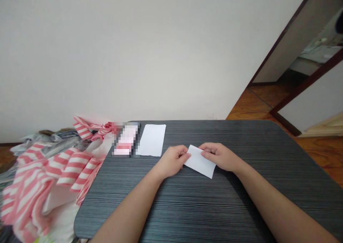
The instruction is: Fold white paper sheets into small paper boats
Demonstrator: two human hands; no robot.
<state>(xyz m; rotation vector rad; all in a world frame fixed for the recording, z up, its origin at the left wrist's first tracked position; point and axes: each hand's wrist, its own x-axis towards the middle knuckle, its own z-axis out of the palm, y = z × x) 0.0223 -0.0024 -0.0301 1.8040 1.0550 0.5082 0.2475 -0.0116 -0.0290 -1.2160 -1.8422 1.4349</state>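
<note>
Both my hands hold a small folded white paper (200, 161) just above the dark striped table (241, 200), near its middle. My left hand (174, 160) pinches the paper's left edge with curled fingers. My right hand (219, 156) grips its upper right part, fingers bent over the top. The paper tilts down toward the right.
A flat white sheet (152, 140) lies at the table's far left, beside a blurred pink and white item (125, 140). Red and white striped plastic bags (48, 178) pile up off the table's left edge. A wall stands behind; wooden floor and a doorway are at right.
</note>
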